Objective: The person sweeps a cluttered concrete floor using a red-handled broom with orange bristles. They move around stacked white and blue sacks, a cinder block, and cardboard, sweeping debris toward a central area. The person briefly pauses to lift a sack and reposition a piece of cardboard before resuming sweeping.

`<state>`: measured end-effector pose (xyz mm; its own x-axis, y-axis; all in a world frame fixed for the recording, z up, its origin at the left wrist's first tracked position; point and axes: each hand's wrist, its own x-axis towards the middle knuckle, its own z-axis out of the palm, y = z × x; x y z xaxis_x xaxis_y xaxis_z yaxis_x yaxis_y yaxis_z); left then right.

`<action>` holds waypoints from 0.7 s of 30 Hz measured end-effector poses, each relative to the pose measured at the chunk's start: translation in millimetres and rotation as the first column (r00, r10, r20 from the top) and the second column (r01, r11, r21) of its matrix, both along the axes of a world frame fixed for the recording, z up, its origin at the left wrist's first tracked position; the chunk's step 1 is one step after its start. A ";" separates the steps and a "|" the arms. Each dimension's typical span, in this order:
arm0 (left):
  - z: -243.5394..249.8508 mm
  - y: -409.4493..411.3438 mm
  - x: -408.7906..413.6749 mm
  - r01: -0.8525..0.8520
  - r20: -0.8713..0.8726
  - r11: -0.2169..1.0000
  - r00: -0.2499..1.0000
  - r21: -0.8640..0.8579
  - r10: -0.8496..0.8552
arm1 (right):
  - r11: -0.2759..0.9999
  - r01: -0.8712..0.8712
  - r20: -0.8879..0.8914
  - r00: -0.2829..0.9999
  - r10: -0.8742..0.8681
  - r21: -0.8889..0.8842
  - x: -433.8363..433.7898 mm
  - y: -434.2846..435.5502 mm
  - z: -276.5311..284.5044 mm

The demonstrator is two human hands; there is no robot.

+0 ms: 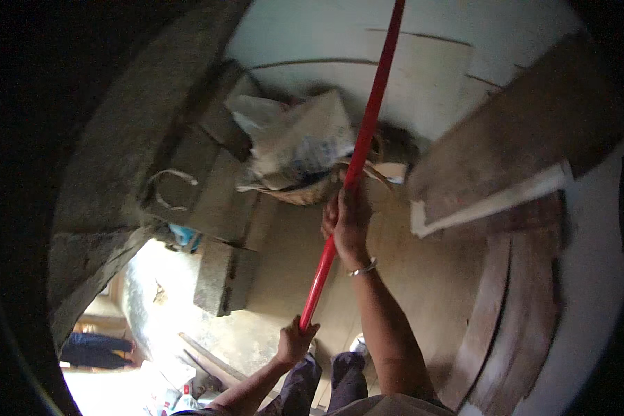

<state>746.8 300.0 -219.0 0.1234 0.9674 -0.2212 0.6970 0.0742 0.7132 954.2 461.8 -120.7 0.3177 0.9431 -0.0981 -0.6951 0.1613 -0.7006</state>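
A long red pole [370, 115] runs from low in the view up past the top edge, where its far end is out of sight. My left hand [294, 340] grips the lower end of the pole. Higher up, my right hand [347, 221] is closed around the same pole, with a bracelet [363, 267] on the wrist. Beyond the right hand lies a crumpled pale sack [307, 143] with an open, dark mouth. The pole crosses in front of the sack's right side.
Concrete blocks [218, 278] line the left, with a curved pale strip [174, 190] on them. Wooden boards [504, 130] lean at the right, above more planks [520, 291]. Bottles [187, 400] stand at lower left, near another person's dark-clothed legs [96, 349]. A pale wall [312, 36] rises ahead.
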 end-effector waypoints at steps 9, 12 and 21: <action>5.7 -68.6 -51.4 -0.285 0.164 0.957 0.943 -0.058 0.291 | 0.993 -0.117 0.450 0.885 0.119 -0.032 -124.6 13.7 -87.9; 19.2 -104.1 -54.7 -0.283 0.389 0.728 0.695 -0.625 0.604 | 0.989 -0.145 0.570 0.811 0.132 -0.023 -160.0 -4.3 -67.4; -19.4 -218.7 -111.9 -0.122 0.500 0.646 0.532 -0.753 0.683 | 0.884 -0.467 -0.045 0.883 0.467 0.012 -194.6 -34.2 -41.2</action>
